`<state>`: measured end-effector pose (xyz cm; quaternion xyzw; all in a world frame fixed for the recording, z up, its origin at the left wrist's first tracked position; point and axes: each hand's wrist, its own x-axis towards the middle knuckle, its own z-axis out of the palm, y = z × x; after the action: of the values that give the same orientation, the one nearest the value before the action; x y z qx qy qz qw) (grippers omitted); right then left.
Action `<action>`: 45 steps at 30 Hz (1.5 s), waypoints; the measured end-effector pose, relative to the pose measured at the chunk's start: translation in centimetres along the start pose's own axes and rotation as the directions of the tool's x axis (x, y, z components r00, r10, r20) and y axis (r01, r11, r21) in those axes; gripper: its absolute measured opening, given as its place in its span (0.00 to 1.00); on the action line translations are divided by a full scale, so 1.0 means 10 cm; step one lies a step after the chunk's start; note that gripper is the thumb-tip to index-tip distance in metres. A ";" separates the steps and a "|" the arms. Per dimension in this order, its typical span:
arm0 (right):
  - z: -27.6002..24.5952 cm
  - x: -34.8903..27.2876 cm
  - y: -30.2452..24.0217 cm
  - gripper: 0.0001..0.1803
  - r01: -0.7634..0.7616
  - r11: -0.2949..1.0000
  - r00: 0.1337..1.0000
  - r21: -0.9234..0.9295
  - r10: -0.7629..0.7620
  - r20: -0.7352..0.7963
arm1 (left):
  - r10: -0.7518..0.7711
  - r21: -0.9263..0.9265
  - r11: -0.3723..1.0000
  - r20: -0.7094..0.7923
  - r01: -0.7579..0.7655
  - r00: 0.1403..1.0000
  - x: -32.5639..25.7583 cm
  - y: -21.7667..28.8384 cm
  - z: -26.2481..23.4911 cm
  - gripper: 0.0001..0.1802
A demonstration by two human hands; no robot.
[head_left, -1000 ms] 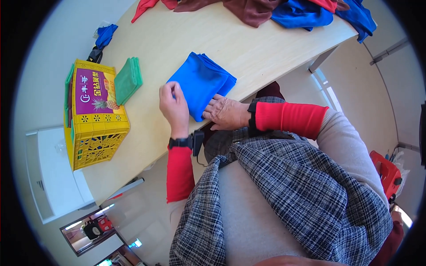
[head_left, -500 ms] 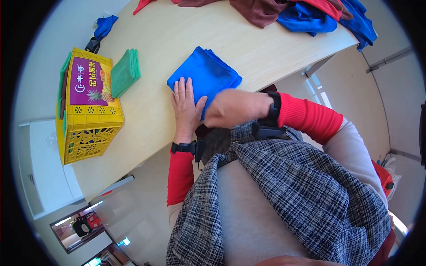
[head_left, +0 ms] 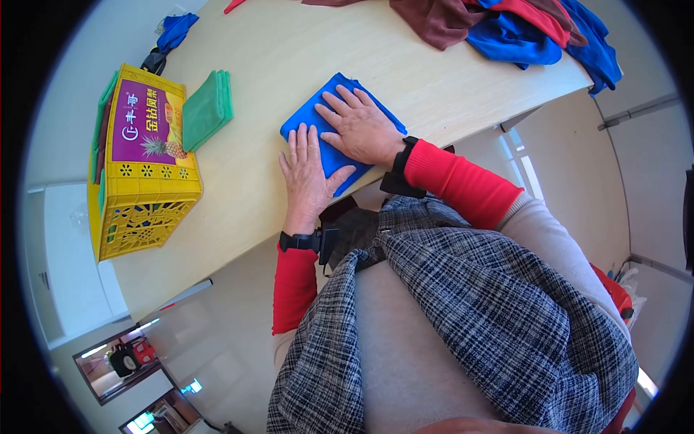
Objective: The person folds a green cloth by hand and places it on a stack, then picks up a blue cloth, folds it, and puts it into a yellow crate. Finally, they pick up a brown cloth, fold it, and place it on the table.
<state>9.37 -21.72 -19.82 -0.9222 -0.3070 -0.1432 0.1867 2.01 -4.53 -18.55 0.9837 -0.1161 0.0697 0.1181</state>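
Note:
A folded blue cloth [head_left: 298, 121] lies on the light wooden table near its front edge. Flat on its left part rests my left hand [head_left: 308, 173], fingers stretched out and thumb apart. My right hand [head_left: 359, 129] presses on the cloth's upper right part with its fingers spread. Neither hand grips the cloth; both palms hide much of its surface. To the left, a folded green cloth [head_left: 208, 110] leans against the side of a yellow plastic crate [head_left: 148, 217]. More folded cloths show inside the crate.
Loose red, brown and blue cloths [head_left: 513, 36] are heaped along the table's far right, some hanging over the edge. A small blue cloth [head_left: 177, 30] lies at the far left beyond the crate. The table's front edge [head_left: 238, 253] runs close to my body.
My right hand, blurred near the cloth's front edge before, has moved up and now lies flat on the cloth. My left hand stays on the cloth's left side.

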 end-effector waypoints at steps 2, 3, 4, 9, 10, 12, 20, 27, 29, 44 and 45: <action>-0.01 0.01 -0.01 0.35 -0.012 1.000 1.000 -0.023 0.013 0.027 | -0.056 0.010 0.998 0.006 0.056 0.998 -0.02 -0.03 -0.02 0.57; -0.01 0.02 -0.01 0.35 -0.026 0.999 0.999 -0.026 0.026 0.026 | -0.061 0.011 0.998 0.003 0.061 0.998 -0.01 -0.06 -0.03 0.57; -0.01 0.02 -0.01 0.35 -0.039 0.999 0.999 -0.028 0.039 0.025 | -0.090 0.014 0.996 0.009 0.090 0.996 0.01 -0.12 -0.02 0.56; -0.04 0.00 -0.03 0.34 -0.055 0.997 0.998 -0.050 0.057 0.026 | -0.249 0.075 0.966 0.017 0.247 0.968 0.10 -0.34 -0.11 0.50; -0.04 0.00 -0.04 0.34 -0.055 0.997 0.998 -0.048 0.056 0.029 | -0.296 0.100 0.951 0.018 0.292 0.955 0.11 -0.32 -0.14 0.48; -0.03 0.01 -0.04 0.34 -0.059 0.997 0.998 -0.058 0.061 0.032 | -0.254 0.054 0.966 -0.008 0.254 0.967 0.12 -0.26 -0.17 0.47; 0.05 0.04 -0.02 0.34 -0.048 0.995 0.999 -0.089 0.049 0.014 | -0.050 0.019 0.998 -0.078 0.052 0.996 0.05 -0.11 0.13 0.45; 0.05 0.01 0.00 0.34 -0.043 0.994 0.999 -0.098 0.043 -0.004 | -0.028 0.079 0.996 0.003 0.027 1.000 -0.15 -0.01 -0.02 0.48; 0.03 0.01 -0.01 0.34 -0.035 0.995 0.999 -0.093 0.034 -0.009 | -0.023 0.051 0.998 0.012 0.022 1.000 -0.20 0.01 -0.07 0.50; 0.02 0.04 -0.23 0.33 0.097 0.992 0.995 0.086 -0.097 0.000 | 0.199 0.048 0.979 -0.047 -0.197 0.979 -0.52 0.34 0.03 0.37; 0.04 0.04 -0.22 0.33 0.133 0.989 0.991 0.060 -0.135 0.019 | 0.215 0.051 0.976 -0.051 -0.213 0.975 -0.54 0.33 0.02 0.36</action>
<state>8.34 -19.72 -19.47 -0.8952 -0.3745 -0.1358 0.2001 -4.00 -6.56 -18.93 0.9656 -0.2163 0.1124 0.0908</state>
